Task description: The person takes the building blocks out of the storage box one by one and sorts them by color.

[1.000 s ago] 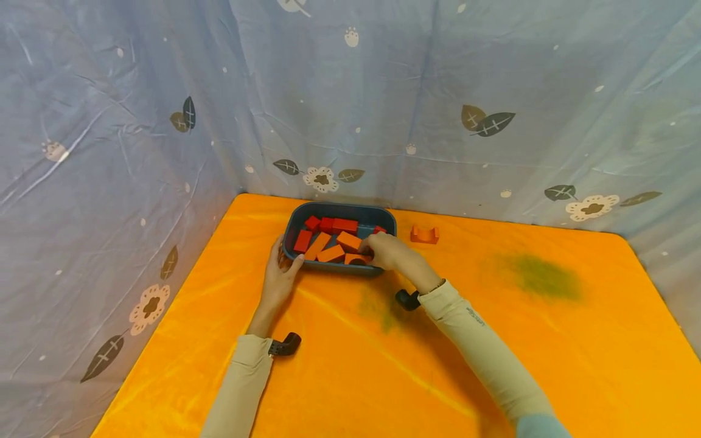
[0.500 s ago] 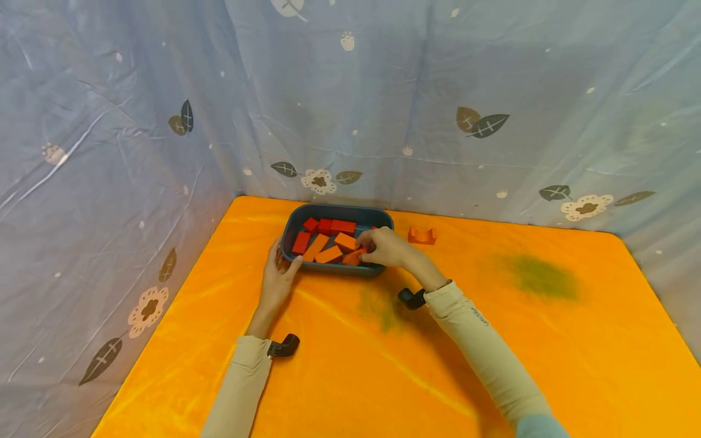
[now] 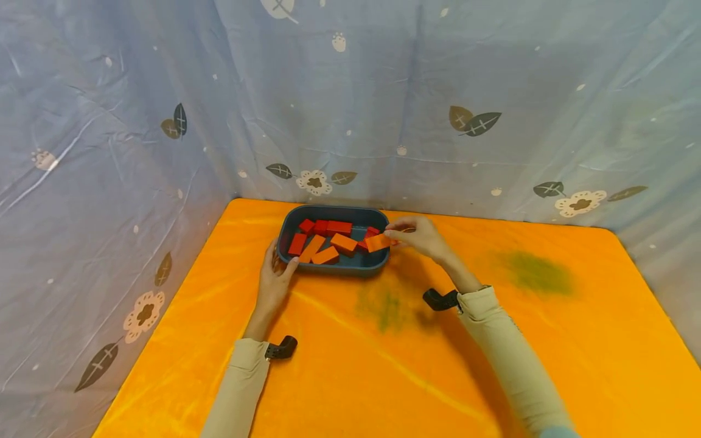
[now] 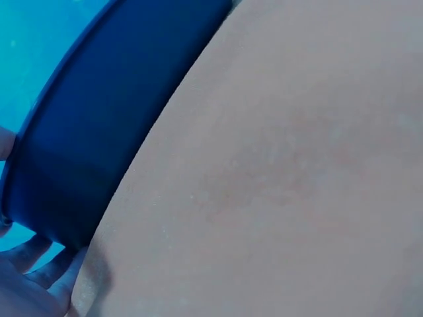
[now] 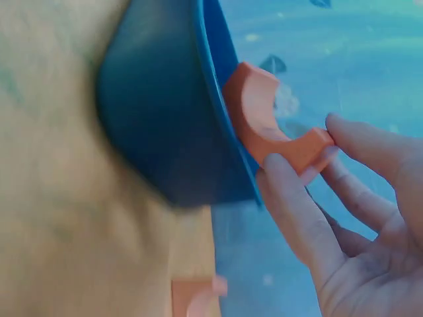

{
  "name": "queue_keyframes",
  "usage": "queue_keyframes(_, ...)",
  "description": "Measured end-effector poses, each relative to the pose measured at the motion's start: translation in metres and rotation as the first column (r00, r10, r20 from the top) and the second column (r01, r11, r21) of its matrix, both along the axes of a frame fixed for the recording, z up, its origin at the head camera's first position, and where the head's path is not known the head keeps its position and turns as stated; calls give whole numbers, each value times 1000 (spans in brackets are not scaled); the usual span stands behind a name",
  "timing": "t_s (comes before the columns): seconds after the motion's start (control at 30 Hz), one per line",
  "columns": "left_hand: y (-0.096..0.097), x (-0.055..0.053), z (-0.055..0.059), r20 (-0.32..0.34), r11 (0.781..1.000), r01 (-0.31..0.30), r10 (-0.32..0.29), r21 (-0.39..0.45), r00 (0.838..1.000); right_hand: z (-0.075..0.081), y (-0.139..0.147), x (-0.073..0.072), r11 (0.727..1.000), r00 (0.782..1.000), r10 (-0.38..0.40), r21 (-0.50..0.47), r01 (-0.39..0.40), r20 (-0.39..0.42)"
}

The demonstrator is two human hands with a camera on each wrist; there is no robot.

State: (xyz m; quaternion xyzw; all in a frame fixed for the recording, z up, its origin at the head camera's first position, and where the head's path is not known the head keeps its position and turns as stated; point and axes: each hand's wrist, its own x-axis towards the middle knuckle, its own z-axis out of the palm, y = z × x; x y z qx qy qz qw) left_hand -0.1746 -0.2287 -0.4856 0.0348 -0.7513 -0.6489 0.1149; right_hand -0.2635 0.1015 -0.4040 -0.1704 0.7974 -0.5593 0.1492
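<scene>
A dark blue bin [image 3: 358, 264] with rounded corners stands near the back of the yellow cloth. My left hand [image 3: 272, 285] holds its front left corner, thumb at the rim and fingers along the outer wall, as the left wrist view also shows. Between thumb and fingertips, my right hand [image 3: 424, 238] pinches an orange arch block [image 3: 378, 242] over the bin's right rim. In the right wrist view the curved cutout of the arch block [image 5: 291, 155] is plain to see. Inside the bin lie several red blocks [image 3: 339, 228] and orange blocks [image 3: 344, 244].
Another orange arch block [image 5: 192, 296] lies on the cloth right of the bin, hidden behind my right hand in the head view. A patterned curtain [image 3: 372, 121] hangs close behind the bin. The yellow cloth [image 3: 339, 365] spreads in front.
My right hand has picked an orange arch block out of the bin's front right part and lifted it rightward to the rim. My left hand keeps its hold on the bin.
</scene>
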Motion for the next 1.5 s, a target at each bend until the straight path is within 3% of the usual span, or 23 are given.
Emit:
queue_keyframes(0.2, -2, 1, -1, -2, 1000, 2, -2, 7, 1000, -5, 39, -2, 995, 994, -62, -76, 69, 90)
queue_keyframes(0.43, -3, 3, -1, 10, 1000, 2, -2, -12, 1000, -14, 89, -5, 981, 980, -175, -66, 181, 94)
queue_keyframes(0.53, -3, 3, -1, 4, 1000, 3, -3, -12, 1000, -24, 106, -9, 967, 965, -238, -68, 246, 113)
queue_keyframes(0.67, -3, 4, -2, 3, 1000, 3, -3, -20, 1000, -41, 123, -15, 942, 933, -303, -89, 325, 196)
queue_keyframes(0.87, -2, 4, -2, 22, 999, 17, -16, -33, 1000, -53, 135, -22, 901, 893, -340, -171, 399, 293)
queue_keyframes(1.13, -2, 2, 0, 15, 1000, 18, -18, -24, 1000, -48, 134, -22, 899, 889, -418, -57, 434, 185)
queue_keyframes(1.27, 3, 8, 18, 37, 1000, 23, -23, -15, 999, -49, 134, -21, 889, 879, -437, -55, 454, 192)
queue_keyframes(1.37, 7, 13, 31, 49, 999, 33, -33, 4, 998, -53, 136, -23, 892, 883, -436, -50, 450, 172)
queue_keyframes(1.5, 7, 13, 30, 51, 999, 31, -31, 7, 998, -56, 137, -24, 902, 895, -416, -56, 429, 159)
